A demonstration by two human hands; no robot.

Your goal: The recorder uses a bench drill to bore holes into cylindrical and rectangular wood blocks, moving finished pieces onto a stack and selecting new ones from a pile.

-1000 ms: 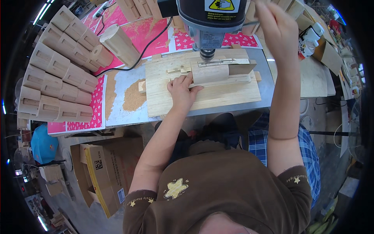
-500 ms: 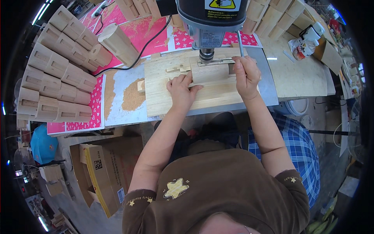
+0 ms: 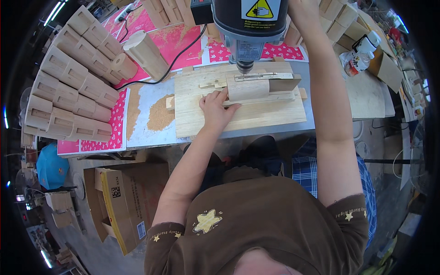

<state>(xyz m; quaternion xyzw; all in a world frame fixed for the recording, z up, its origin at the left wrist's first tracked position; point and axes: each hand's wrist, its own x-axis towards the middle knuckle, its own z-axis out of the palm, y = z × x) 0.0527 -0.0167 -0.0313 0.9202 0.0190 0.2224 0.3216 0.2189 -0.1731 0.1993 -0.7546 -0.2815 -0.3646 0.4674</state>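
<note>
My left hand (image 3: pixel 215 109) rests on a pale wooden board (image 3: pixel 201 124), its fingers curled against the left end of a rounded wooden block (image 3: pixel 249 90) and its thumb along the block's near edge. A narrow slot runs along the block's top. Just above it is the chuck (image 3: pixel 244 67) of a drill press (image 3: pixel 250 27); whether a bit touches the wood is hard to see. My right hand (image 3: pixel 301 13) is raised beside the machine's right side. Its fingers are cut off by the top edge, and what they touch is hidden.
Rows of slotted wooden blocks (image 3: pixel 75 98) stand at the left, with more behind the machine. A black cable (image 3: pixel 176 59) crosses the bench beside a sawdust pile (image 3: pixel 160 114). Plastic bottles (image 3: pixel 360 62) stand at the right. On the floor is a cardboard box (image 3: pixel 133 197).
My right hand has left its place by the rod right of the block and gone up and away past the drill press. A flat wooden piece there now shows. The left hand stays at the block.
</note>
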